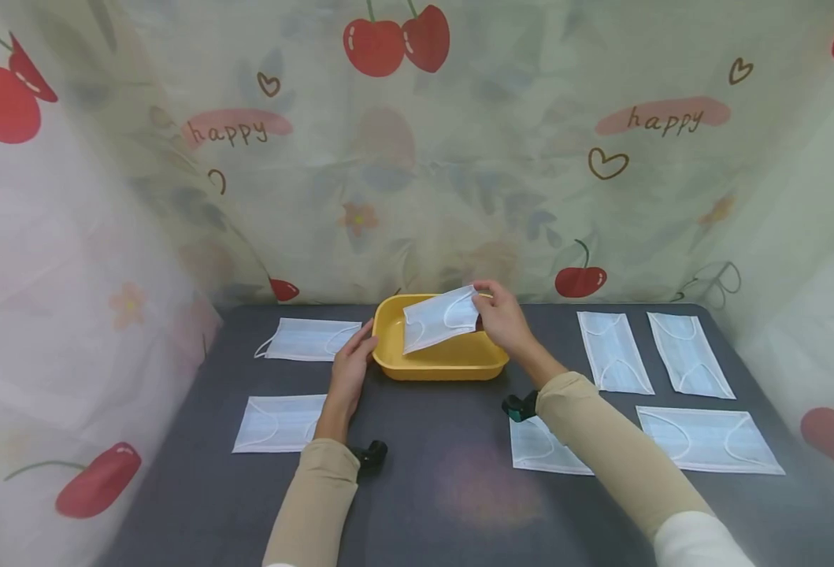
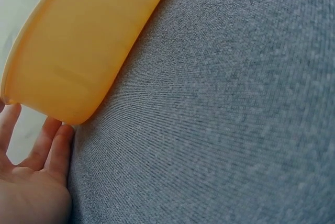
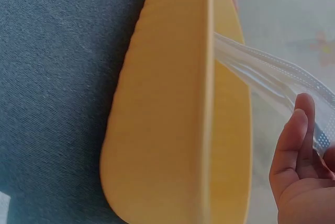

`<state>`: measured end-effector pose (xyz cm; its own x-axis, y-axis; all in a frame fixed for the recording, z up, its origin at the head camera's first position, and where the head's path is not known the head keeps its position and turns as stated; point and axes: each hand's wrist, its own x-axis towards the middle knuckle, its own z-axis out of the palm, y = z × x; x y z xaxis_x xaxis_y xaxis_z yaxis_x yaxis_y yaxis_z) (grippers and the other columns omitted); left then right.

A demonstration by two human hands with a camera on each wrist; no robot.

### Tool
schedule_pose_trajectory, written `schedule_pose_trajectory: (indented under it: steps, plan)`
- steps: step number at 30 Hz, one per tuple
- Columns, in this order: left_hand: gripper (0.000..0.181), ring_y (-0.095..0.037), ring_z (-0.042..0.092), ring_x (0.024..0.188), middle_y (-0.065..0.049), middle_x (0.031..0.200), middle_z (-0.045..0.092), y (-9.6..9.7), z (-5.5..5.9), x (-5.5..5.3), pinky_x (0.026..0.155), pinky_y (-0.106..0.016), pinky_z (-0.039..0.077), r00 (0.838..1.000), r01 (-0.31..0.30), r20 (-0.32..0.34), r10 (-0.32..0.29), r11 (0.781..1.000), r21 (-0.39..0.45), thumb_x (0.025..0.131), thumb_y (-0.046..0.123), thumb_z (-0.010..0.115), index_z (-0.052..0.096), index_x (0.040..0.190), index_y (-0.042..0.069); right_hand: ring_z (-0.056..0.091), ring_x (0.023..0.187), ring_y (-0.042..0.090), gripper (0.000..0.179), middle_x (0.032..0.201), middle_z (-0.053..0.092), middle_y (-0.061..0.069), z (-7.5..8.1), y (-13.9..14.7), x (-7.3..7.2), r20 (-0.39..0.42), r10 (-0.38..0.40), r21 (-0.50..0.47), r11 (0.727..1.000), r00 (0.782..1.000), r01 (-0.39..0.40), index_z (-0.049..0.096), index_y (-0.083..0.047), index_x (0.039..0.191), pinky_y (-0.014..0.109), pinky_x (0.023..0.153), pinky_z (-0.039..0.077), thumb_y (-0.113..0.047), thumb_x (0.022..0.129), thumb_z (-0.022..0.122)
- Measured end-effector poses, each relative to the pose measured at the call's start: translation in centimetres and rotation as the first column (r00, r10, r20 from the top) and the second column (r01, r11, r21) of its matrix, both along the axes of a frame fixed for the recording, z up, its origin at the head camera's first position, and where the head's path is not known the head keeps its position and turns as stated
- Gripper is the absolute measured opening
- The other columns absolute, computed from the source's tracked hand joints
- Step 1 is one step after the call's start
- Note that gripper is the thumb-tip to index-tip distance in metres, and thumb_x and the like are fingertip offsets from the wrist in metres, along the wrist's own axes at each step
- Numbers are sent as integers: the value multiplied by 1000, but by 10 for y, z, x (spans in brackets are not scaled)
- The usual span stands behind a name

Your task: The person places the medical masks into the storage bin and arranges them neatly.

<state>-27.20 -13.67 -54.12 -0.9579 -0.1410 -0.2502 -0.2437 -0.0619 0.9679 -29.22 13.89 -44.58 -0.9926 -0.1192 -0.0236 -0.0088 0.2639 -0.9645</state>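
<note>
At nine o'clock on the tray (image 1: pixel 441 372), the left hand (image 1: pixel 348 379) rested with fingers extended against it, clasping nothing, while at two o'clock the right hand (image 1: pixel 507 321) pinched a mask (image 1: pixel 434 321) tilted over the interior, where a loosened pinch risked dropping it askew.

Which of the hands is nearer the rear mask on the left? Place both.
Left: the left hand is by the right end of that mask, beside the yellow tub; the right hand is farther, at the tub's right end, holding another mask.
</note>
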Motion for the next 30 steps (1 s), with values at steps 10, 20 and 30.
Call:
schedule_pose_trajectory:
  steps: [10,20,30]
  plan:
    - [44,-22,55,137,-1,151,56,0,0,1,124,-43,35,1000,-4,-25,4,1000,-1,100,35,63,58,144,35,64,69,13,38,104,66,21,-12,-7,-1,30,-5,48,999,1000,4,49,-2,144,46,79,62,-16,110,40]
    - [45,-23,55,137,-3,147,59,0,1,1,126,-42,33,1000,-1,-19,1,1000,12,100,36,63,58,144,34,65,64,13,38,108,68,27,-22,-13,-4,14,32,112,993,999,-33,47,2,144,47,71,63,-12,110,39]
    - [44,-20,52,140,2,154,53,-1,2,2,126,-42,32,1000,0,-5,0,1000,-15,99,38,62,58,143,38,65,78,21,39,114,68,25,-25,-14,-2,-8,62,259,964,998,-57,48,0,144,32,65,57,-18,108,45]
